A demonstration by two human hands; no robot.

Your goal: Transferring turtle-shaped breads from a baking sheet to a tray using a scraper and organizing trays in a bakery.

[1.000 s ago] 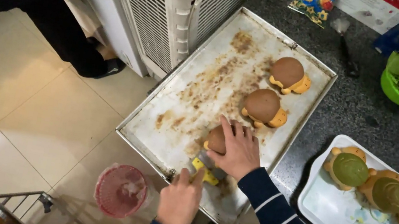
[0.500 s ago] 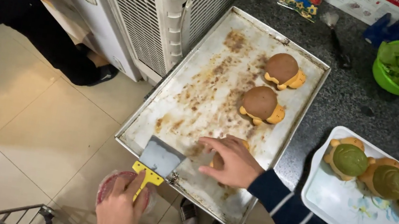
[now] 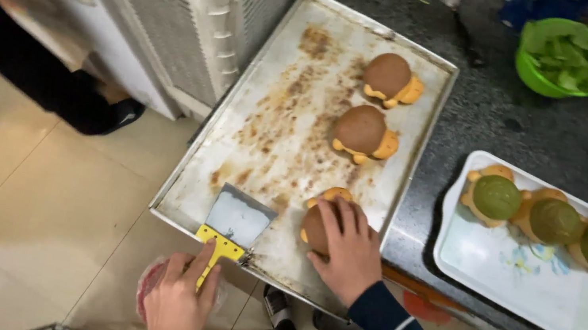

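My left hand (image 3: 177, 301) grips the yellow handle of a metal scraper (image 3: 234, 223), whose flat blade lies on the near left part of a stained metal baking tray (image 3: 280, 130). My right hand (image 3: 348, 247) rests on top of a brown turtle-shaped bun (image 3: 318, 222) at the tray's near edge, fingers spread over it. Two more brown turtle buns, one in the tray's middle (image 3: 361, 132) and one further back (image 3: 390, 79), sit on the tray. The scraper blade is left of the covered bun, a short gap between them.
A white rectangular plate (image 3: 530, 287) on the dark counter holds three green-topped turtle buns. A green bowl of leaves (image 3: 564, 58) stands at the back right. A white appliance (image 3: 191, 18) is left of the tray, over a tiled floor. A person's dark clothing shows at far left.
My left hand has pulled the scraper out from beside the bun and moved it left, then set its blade back on the tray. My right hand stays on the near bun.
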